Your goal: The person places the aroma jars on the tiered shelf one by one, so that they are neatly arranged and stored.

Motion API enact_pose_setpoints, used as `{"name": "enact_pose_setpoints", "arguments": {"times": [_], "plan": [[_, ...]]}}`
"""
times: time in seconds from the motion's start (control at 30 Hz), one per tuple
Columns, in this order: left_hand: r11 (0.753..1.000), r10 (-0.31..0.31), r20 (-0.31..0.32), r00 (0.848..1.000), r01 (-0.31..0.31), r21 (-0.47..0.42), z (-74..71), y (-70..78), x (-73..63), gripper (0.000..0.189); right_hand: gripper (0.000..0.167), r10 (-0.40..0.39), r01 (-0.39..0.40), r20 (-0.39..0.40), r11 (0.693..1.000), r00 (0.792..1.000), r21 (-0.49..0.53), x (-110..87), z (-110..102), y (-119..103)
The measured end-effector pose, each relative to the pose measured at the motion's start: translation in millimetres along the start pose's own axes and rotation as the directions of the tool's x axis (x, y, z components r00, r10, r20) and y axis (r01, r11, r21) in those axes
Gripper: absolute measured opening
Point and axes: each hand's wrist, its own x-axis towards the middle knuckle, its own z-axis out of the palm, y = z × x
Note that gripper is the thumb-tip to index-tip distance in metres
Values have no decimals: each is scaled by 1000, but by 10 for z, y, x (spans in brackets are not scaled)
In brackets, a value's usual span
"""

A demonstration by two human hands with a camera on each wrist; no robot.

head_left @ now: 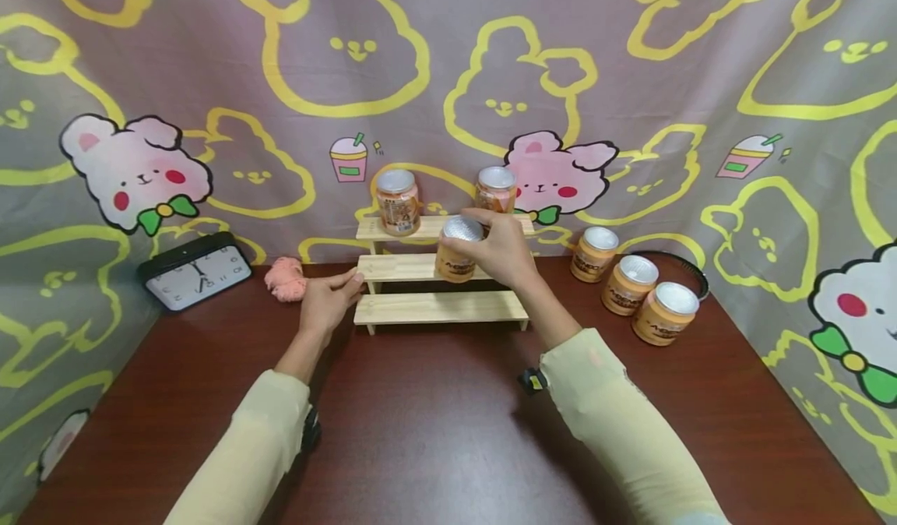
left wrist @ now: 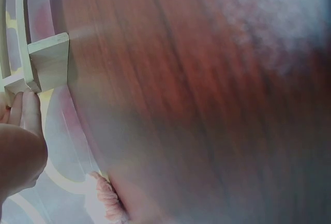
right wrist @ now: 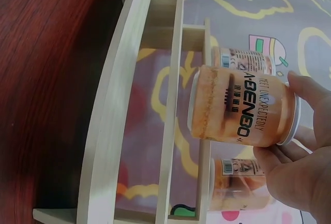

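My right hand (head_left: 499,251) grips an orange can (head_left: 455,264) by its silver-lidded upper end, thumb and fingers on opposite sides. The can is held over the middle step of a three-step wooden rack (head_left: 441,307); in the right wrist view, dark lettering shows on the can (right wrist: 243,107), and a gap to the rack's boards cannot be judged. At the rack's left side, my left hand (head_left: 328,303) touches the end of the middle step with extended fingers (left wrist: 32,113). Two similar cans, a left one (head_left: 398,206) and a right one (head_left: 496,190), stand on the top step.
Three more cans, one at the back (head_left: 594,254), one in the middle (head_left: 629,285) and one in front (head_left: 664,315), stand on the right of the brown table (head_left: 434,416). A thin black hoop (head_left: 690,264) lies behind them. At left are a clock (head_left: 196,272) and a pink bundle (head_left: 286,280).
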Motion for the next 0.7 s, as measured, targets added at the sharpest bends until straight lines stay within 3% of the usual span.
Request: {"name": "enact_pose_setpoints", "arguments": {"times": [0.53,0.7], "plan": [[1000,22,0,1000,-22,16,-9,5,-9,39,57,33,-33,48,999,998,2,106,150,-52],[1000,15,1,1000,-15,27,-6,11,-9,40,56,12,-11,57,1000,998,-18,133,175,-76]]}}
